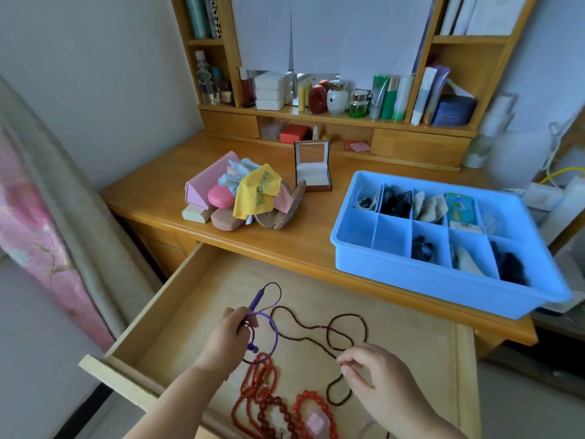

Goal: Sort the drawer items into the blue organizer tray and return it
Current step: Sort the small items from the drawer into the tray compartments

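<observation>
The open wooden drawer (177,299) fills the lower view. Over it, my left hand (226,335) grips purple neckband earphones (264,304), whose cord loops down to a small purple earbud. My right hand (372,372) pinches a long string of dark brown beads (348,318) that lies in loops on the drawer bottom. Red bead necklaces and bracelets (272,400) lie in the drawer's near part between my arms. The blue organizer tray (427,280) stands on the desk at the right; several of its compartments hold dark and pale items, and two near-left ones look empty.
A pile of glasses cases and a yellow cloth (250,193) lies on the desk (310,245) behind the drawer. An open small gift box (312,167) stands beside it. Shelves at the back hold bottles and boxes. A bed with a pink cover (47,236) runs along the left.
</observation>
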A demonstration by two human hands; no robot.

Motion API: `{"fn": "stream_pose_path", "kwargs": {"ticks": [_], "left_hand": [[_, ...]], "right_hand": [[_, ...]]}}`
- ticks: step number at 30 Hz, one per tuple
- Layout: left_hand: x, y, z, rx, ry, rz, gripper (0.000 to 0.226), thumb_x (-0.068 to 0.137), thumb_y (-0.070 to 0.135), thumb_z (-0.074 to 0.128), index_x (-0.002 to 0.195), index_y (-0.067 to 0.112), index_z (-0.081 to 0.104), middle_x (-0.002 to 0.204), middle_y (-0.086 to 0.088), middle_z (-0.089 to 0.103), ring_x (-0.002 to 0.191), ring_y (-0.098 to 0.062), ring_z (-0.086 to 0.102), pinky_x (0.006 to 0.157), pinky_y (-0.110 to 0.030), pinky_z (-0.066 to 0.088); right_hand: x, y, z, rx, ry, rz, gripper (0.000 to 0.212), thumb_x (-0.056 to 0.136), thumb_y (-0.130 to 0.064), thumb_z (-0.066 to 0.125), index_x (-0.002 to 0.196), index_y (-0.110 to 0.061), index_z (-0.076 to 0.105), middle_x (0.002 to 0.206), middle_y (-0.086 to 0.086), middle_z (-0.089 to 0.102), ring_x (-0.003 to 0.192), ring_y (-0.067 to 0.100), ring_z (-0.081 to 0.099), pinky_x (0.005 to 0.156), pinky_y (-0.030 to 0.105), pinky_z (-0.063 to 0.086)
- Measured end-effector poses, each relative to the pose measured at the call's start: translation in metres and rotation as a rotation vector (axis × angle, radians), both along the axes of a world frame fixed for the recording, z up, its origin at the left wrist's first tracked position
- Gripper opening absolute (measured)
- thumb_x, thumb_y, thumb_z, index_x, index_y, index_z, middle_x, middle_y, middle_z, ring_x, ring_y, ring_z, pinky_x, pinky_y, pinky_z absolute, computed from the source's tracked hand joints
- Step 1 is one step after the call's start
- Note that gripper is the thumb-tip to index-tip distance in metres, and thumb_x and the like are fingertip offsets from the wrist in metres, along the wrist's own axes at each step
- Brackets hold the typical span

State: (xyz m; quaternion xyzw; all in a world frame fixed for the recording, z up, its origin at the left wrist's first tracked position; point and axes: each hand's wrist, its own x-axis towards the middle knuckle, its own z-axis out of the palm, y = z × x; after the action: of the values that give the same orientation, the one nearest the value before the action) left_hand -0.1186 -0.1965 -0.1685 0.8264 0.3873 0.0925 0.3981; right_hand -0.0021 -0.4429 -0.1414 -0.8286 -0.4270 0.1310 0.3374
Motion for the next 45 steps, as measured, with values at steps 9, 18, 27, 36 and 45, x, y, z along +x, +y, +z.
{"fn": "stream_pose_path", "kwargs": {"ticks": [9,18,27,36,45], "left_hand": [[0.007,-0.07,0.102,-0.404,-0.357,-0.23,0.042,0.09,-0.005,0.035,0.07,0.025,0.057,0.06,-0.005,0.04,0.053,-0.014,0.04,0.05,-0.019,0.037],[0.025,-0.134,0.101,-0.694,-0.47,-0.269,0.029,0.081,-0.005,0.038,0.077,0.015,0.059,0.051,-0.002,0.04,0.047,-0.015,0.035,0.052,-0.028,0.03],[0.017,-0.113,0.07,-0.644,-0.397,0.024,0.025,0.094,-0.008,0.041,0.084,0.003,0.061,0.062,-0.01,0.052,0.052,-0.018,0.052,0.054,-0.025,0.049],[0.001,-0.067,0.026,-0.982,-0.547,0.633,0.032,0.099,0.015,0.042,0.126,-0.003,0.047,0.11,-0.022,0.053,0.102,-0.036,0.055,0.085,-0.042,0.042],[0.007,-0.106,0.052,-0.356,-0.297,0.132,0.035,0.085,-0.01,0.054,0.11,0.015,0.061,0.113,-0.008,0.064,0.11,-0.026,0.058,0.097,-0.034,0.042]], "right_hand": [[-0.003,-0.005,0.015,0.128,0.517,-0.197,0.027,0.086,-0.011,0.063,0.108,-0.027,0.064,0.11,-0.009,0.066,0.107,0.004,0.06,0.096,0.019,0.043],[-0.015,-0.012,0.044,0.118,0.65,-0.024,0.018,0.089,-0.005,0.055,0.08,-0.019,0.061,0.086,0.003,0.064,0.08,0.014,0.063,0.08,0.03,0.048],[-0.006,-0.032,0.052,0.239,0.855,-0.362,0.018,0.094,-0.002,0.045,0.091,-0.007,0.062,0.065,0.003,0.06,0.05,0.014,0.057,0.059,0.029,0.054],[0.014,-0.031,0.08,0.427,0.776,-0.458,0.025,0.094,-0.002,0.047,0.087,-0.012,0.069,0.061,0.002,0.061,0.051,0.007,0.059,0.055,0.019,0.052],[0.014,-0.007,0.101,0.151,0.363,-0.212,0.029,0.09,-0.01,0.046,0.081,-0.031,0.064,0.068,-0.003,0.066,0.069,0.013,0.064,0.069,0.024,0.053]]}}
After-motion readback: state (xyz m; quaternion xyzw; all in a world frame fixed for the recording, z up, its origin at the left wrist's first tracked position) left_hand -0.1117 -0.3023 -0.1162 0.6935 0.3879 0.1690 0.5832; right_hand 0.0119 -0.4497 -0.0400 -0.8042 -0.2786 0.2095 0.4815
